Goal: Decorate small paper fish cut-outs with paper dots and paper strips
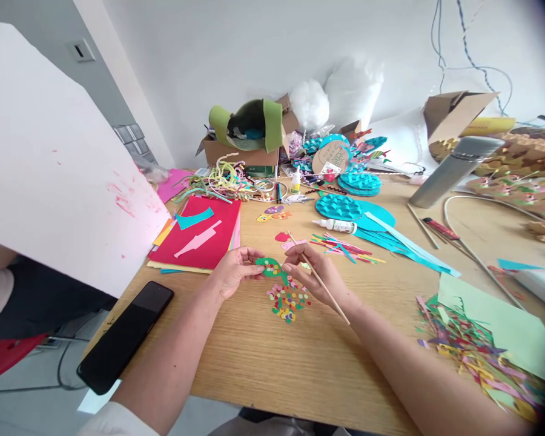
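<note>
Between the thumb and fingers of my left hand [236, 270] is a green paper fish [270, 267] with several coloured dots on it. My right hand [315, 272] holds a thin wooden stick [329, 293] like a pen, its lower end pointing back over my wrist. The fingertips of that hand are close to the fish's right end; whether they touch it I cannot tell. Just below the fish, a pile of small coloured paper dots [288, 303] lies on the table. Red and pink paper cutouts [282, 237] lie just beyond my right hand.
A stack of coloured paper [200, 233] and a black phone [126, 336] are at the left. Beyond my hands are a glue bottle [338, 226], paper strips [345, 247] and blue scaled ovals [340, 207]. A grey flask [454, 172], a red cutter [440, 229] and paper scraps [476, 351] are right.
</note>
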The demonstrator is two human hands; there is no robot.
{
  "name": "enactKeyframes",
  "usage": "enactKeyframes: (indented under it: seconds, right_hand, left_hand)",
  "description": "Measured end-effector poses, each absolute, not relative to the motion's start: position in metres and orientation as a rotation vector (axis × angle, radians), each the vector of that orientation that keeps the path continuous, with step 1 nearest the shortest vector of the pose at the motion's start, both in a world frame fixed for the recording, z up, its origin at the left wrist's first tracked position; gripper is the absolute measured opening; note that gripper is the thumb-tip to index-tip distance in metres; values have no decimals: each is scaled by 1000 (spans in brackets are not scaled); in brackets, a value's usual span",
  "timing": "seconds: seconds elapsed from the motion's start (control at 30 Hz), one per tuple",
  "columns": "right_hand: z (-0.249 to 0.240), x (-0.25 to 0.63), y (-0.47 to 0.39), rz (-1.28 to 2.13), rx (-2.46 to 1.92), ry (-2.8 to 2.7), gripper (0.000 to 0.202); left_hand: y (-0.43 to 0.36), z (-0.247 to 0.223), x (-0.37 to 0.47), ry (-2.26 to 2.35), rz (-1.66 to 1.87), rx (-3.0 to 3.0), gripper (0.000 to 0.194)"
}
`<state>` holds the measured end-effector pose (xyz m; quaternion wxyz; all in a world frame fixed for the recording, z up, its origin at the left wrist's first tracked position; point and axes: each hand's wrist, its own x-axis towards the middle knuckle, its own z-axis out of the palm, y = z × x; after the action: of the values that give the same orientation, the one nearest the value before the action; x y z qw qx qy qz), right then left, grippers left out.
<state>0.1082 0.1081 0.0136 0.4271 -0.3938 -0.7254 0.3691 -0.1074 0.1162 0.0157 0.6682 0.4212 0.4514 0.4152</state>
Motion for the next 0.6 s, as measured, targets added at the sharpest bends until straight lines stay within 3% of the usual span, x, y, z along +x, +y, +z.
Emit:
enactKeyframes:
  seconds: [0.3, 0.6]
  right_hand:
    - [15, 110, 121, 789, -1107, -1739, 14]
    - [13, 135, 226, 388, -1350, -1924, 13]
  left_hand:
    - [117, 15, -107, 984, 1005, 916, 51]
    - [119, 12, -108, 968, 1018, 879, 49]
